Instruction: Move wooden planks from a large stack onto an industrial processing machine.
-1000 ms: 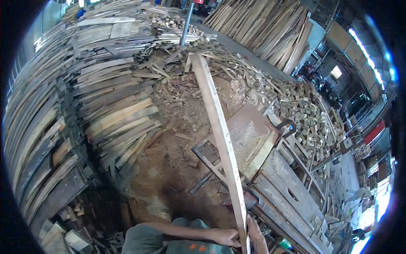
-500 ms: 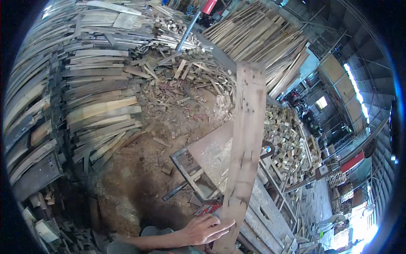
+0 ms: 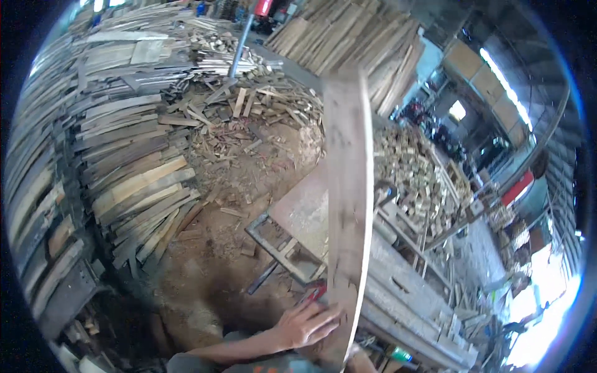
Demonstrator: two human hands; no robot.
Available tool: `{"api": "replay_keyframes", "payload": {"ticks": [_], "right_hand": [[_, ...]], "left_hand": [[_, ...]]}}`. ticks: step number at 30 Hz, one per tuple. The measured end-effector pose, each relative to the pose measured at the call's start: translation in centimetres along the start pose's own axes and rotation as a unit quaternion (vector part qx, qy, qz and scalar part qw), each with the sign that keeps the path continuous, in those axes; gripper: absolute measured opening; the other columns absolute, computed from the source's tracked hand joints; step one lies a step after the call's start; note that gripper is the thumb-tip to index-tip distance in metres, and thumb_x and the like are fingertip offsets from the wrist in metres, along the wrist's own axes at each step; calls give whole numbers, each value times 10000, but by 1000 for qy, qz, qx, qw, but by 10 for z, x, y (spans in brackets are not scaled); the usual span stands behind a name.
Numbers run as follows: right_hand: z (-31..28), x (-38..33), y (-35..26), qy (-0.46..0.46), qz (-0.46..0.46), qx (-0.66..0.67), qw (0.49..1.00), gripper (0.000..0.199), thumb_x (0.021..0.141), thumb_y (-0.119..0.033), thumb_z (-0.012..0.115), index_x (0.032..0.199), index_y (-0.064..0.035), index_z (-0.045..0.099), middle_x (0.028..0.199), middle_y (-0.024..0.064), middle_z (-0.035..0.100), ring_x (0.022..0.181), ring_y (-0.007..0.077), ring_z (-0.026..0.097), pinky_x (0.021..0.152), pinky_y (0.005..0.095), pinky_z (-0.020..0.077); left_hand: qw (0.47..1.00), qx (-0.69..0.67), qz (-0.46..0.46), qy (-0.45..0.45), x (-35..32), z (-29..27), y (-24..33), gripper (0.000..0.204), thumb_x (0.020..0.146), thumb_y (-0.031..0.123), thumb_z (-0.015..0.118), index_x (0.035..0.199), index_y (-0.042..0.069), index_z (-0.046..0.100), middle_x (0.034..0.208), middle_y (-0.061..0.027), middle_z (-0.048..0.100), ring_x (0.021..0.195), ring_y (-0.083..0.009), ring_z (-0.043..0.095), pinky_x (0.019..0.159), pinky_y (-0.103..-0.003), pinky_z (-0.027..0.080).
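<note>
A long weathered wooden plank (image 3: 345, 186) stands tilted in front of me, its broad face toward the camera, reaching from the lower middle up toward the far lumber stacks. My left hand (image 3: 306, 323) lies on the plank's lower left edge, fingers laid over its face and gripping it. My forearm comes in from the bottom left. Only a sliver of my right hand (image 3: 359, 357) shows under the plank's lower end; its grip is hidden.
Tall stacks of planks (image 3: 93, 155) fill the left. A heap of offcuts (image 3: 249, 105) lies beyond sawdust-covered ground (image 3: 211, 248). A metal-framed bench with a flat top (image 3: 298, 217) stands beside the plank, small wood blocks (image 3: 416, 180) piled at right. A grey pole (image 3: 239, 43) rises behind.
The plank has turned from edge-on to showing its broad face and has swung right. My left hand has moved onto its lower edge.
</note>
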State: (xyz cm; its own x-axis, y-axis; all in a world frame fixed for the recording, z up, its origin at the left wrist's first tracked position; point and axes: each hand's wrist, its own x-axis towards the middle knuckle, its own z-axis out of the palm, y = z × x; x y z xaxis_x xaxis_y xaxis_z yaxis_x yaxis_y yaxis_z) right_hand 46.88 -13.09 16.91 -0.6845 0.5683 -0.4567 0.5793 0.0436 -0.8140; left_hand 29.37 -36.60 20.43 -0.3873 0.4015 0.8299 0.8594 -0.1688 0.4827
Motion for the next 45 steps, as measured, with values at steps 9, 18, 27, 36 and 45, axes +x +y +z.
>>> {"api": "replay_keyframes", "payload": {"ticks": [9, 18, 27, 36, 45], "right_hand": [[69, -46, -13, 108, -34, -25, 993, 496, 1012, -391, 485, 879, 53, 661, 744, 71, 631, 686, 137, 547, 613, 358, 444], [56, -36, 20, 180, -198, -340, 902, 293, 942, -357, 579, 986, -84, 675, 804, 186, 643, 715, 412, 619, 635, 563, 471], [26, -29, -37, 243, -144, -360, 889, 490, 926, -481, 563, 768, -22, 629, 795, 242, 665, 778, 426, 648, 706, 524, 500], [-20, -36, -28, 269, -41, -362, 892, 460, 925, -433, 506, 838, -22, 693, 867, 254, 673, 854, 449, 632, 774, 558, 467], [-182, 56, 58, 304, -105, -423, 847, 412, 942, -385, 523, 781, -29, 654, 817, 235, 670, 769, 449, 630, 703, 546, 471]], "left_hand": [[956, -148, -243, -70, -16, -14, -10, 511, 957, 234, 640, 1351, -52, 485, 1082, -189, 608, 911, -266, 623, 821, -370, 513], [913, -132, -358, -141, -49, -39, -30, 396, 1016, 322, 515, 1245, 7, 588, 1135, -169, 617, 1028, -253, 597, 884, -390, 476], [872, -37, -381, -307, -41, -21, -43, 334, 901, 316, 698, 1026, 16, 625, 957, -125, 633, 814, -279, 641, 709, -383, 520], [894, -43, -281, -347, -101, 18, -46, 438, 897, 307, 711, 1253, 73, 608, 1115, -153, 621, 1027, -314, 623, 887, -414, 519], [962, 91, -231, -110, -53, 168, -28, 601, 860, 225, 731, 1386, 55, 494, 1309, -192, 500, 1234, -391, 458, 1057, -481, 381]]}}
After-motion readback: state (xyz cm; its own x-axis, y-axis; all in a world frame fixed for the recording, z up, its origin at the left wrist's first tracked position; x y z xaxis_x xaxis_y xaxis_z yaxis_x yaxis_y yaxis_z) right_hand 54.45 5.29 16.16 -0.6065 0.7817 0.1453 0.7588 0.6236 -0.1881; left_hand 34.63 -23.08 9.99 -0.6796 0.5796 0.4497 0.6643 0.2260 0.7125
